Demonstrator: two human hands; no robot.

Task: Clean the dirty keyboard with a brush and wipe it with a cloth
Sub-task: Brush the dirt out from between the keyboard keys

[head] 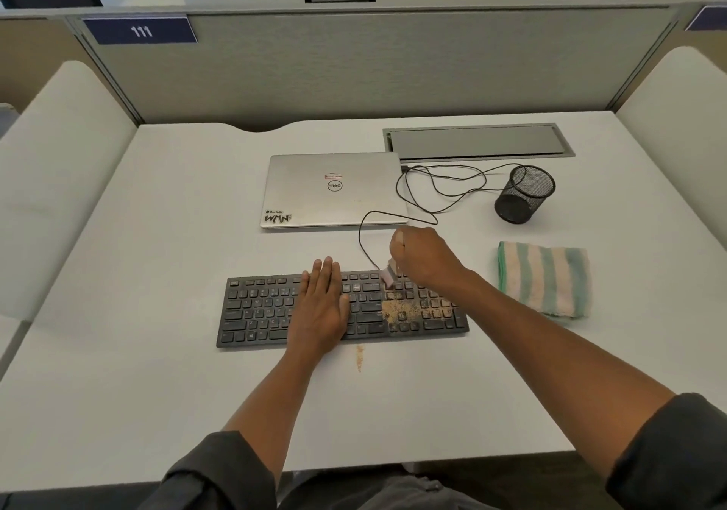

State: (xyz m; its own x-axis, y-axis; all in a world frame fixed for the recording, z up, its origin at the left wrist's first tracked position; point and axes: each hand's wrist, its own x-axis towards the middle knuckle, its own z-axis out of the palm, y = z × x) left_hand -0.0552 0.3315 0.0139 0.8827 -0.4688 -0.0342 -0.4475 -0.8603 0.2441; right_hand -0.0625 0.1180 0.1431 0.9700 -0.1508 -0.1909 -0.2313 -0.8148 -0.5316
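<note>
A black keyboard lies on the white desk, with tan crumbs spread over its right part. My left hand rests flat on the middle keys, fingers straight. My right hand grips a small brush, whose pale bristles touch the keys at the upper right of the keyboard. The hand hides most of the brush. A green and cream striped cloth lies folded on the desk to the right of the keyboard, apart from both hands.
A shut silver laptop sits behind the keyboard, with a black cable looping beside it. A black mesh pen cup stands at the back right. A small crumb streak marks the desk in front of the keyboard. Grey partitions enclose the desk.
</note>
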